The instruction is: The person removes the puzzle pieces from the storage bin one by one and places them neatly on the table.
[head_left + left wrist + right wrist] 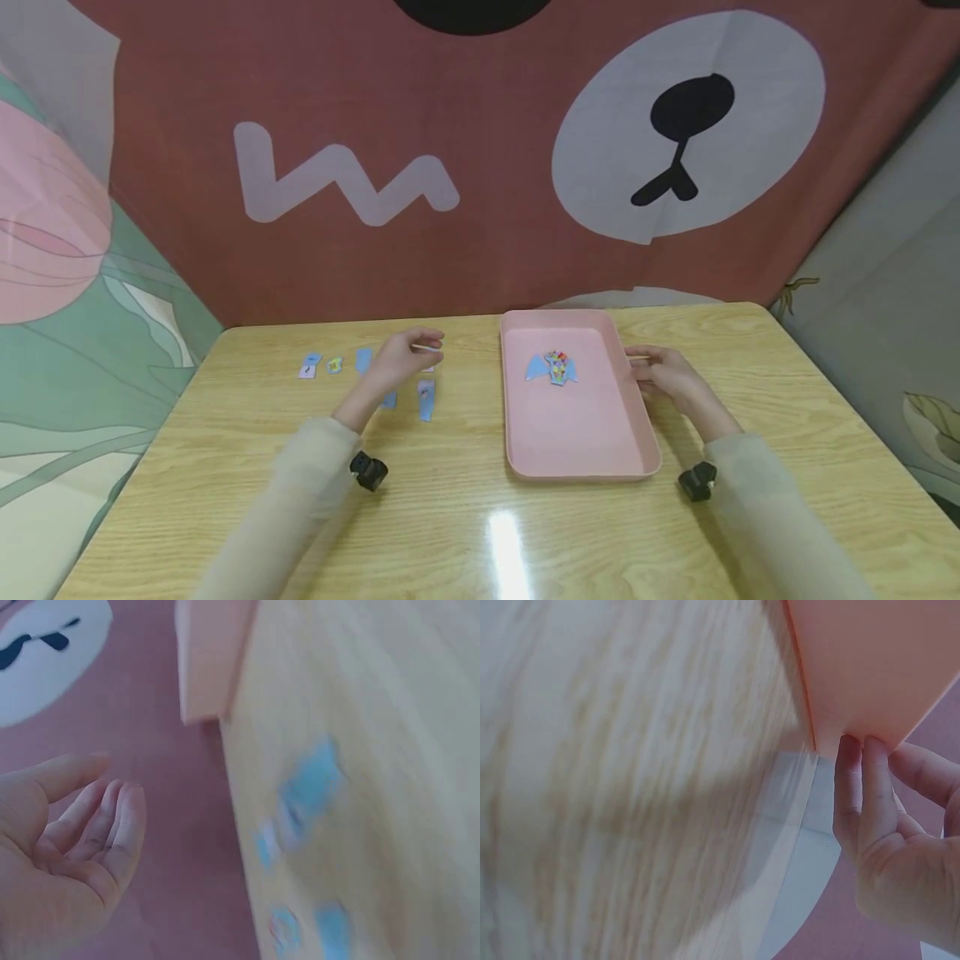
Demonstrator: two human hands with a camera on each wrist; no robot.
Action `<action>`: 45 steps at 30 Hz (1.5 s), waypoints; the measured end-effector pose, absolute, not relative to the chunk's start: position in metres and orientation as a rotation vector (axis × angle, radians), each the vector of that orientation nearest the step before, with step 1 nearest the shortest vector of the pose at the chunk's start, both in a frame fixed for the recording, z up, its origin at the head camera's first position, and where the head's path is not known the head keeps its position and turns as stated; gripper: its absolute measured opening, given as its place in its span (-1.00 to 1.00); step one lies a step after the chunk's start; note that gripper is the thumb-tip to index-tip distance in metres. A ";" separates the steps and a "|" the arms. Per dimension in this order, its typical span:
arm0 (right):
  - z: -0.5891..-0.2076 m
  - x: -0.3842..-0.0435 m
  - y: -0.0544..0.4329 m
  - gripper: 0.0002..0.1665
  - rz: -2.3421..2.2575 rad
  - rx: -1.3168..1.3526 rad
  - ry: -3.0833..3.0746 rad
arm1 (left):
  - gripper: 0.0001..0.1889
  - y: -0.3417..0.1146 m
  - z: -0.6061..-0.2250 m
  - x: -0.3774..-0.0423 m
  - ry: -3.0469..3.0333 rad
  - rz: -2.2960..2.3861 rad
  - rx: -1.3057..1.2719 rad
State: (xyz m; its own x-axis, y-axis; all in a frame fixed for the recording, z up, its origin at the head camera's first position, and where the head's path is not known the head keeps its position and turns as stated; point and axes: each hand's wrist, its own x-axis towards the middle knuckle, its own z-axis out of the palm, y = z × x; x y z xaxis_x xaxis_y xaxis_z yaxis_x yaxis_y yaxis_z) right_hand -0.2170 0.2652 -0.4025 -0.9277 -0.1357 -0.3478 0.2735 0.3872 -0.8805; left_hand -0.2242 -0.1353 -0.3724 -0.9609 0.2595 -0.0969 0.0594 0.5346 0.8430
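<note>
My left hand (405,362) is raised over the left part of the table, its fingers loosely bent with nothing between them. Beneath and around it lie several small flat puzzle-like pieces, mostly light blue, among them a blue strip (426,400) and a yellowish piece (334,365). In the left wrist view a blue piece (313,778) is blurred. On the right, my right hand (671,375) touches the outer side wall of a pink tray (581,442) with its fingertips. Inside the tray lie joined pieces (557,367), a colourful middle between blue triangular sides.
A light wooden table (450,517) carries everything. Behind it hangs a reddish-brown cloth (495,258) with a printed cartoon face. Patterned cloths border both sides, and a black wrist camera (368,471) sits on the left sleeve.
</note>
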 end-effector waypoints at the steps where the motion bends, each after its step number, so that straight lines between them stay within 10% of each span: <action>1: -0.403 -0.217 0.265 -0.32 -1.554 0.123 2.288 | -0.57 -0.128 -0.369 -0.226 2.547 1.414 0.276; 23: -0.403 -0.217 0.268 -0.33 -1.546 0.109 2.296 | -0.60 -0.005 -0.330 -0.256 2.360 1.775 0.393; 45: -0.405 -0.218 0.267 -0.32 -1.553 0.106 2.291 | -0.60 0.048 -0.390 -0.262 2.384 1.775 0.336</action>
State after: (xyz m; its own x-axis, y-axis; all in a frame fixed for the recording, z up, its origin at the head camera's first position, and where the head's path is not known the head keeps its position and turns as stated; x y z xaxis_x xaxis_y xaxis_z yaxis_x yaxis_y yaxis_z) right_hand -0.2178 0.2674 -0.4052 -0.9288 -0.1423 -0.3421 0.2651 0.3900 -0.8818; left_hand -0.2622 0.0481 -0.3902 -0.9636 0.2669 0.0136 0.0896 0.2746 0.9574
